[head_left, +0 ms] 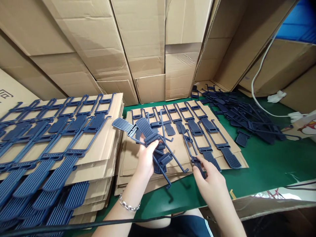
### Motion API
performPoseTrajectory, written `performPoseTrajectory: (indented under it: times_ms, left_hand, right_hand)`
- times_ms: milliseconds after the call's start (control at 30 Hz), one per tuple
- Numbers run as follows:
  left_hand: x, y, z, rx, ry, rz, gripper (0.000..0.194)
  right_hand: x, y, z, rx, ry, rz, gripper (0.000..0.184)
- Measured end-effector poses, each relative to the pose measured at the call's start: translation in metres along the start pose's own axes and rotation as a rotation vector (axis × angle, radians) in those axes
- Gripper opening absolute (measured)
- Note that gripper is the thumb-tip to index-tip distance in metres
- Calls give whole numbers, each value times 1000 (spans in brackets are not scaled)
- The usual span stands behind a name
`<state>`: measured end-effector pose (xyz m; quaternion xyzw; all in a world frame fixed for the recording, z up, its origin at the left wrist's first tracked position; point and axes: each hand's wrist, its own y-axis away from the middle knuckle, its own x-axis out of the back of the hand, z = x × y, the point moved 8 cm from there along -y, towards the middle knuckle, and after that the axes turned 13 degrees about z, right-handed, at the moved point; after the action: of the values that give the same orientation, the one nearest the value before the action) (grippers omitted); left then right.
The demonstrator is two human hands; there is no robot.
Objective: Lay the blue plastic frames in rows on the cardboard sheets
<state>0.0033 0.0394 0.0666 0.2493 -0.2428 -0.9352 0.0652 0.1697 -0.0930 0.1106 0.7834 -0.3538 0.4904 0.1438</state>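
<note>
My left hand (147,158) is closed around a bunch of several dark blue plastic brackets (146,129), each with a ribbed paddle and thin bent arms. They point in different directions above a cardboard sheet (132,164). To the right, my right hand (208,174) pinches the ribbed paddle end of a single bracket (189,144), which lies along the sheet's front part. Beside it, two more brackets (229,156) lie in line with their paddles toward me. Behind them runs a row of brackets (186,110) across the sheet's far side.
At left stands a tall stack of cardboard sheets (106,158) layered with brackets (59,171). A loose heap of brackets (251,115) covers the green table (271,164) at right. Cardboard walls (148,49) rise behind. A white cable (256,75) hangs right; a black cable (98,223) crosses in front.
</note>
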Motion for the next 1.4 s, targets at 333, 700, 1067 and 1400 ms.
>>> performPoseTrajectory:
  times_ms: [333, 700, 1067, 1400]
  left_hand:
    - [-2, -2, -5, 33, -17, -19, 42]
    - [-3, 2, -4, 63, -9, -30, 43]
    - [2, 2, -11, 129, -23, 50, 40]
    - [3, 3, -8, 121, -32, 72, 44]
  right_hand:
    - [-17, -2, -9, 68, 144, -75, 39]
    - [-21, -1, -15, 124, 203, -68, 42]
    - [-23, -1, -20, 136, 253, -101, 41]
    - [-24, -9, -32, 191, 469, -206, 41]
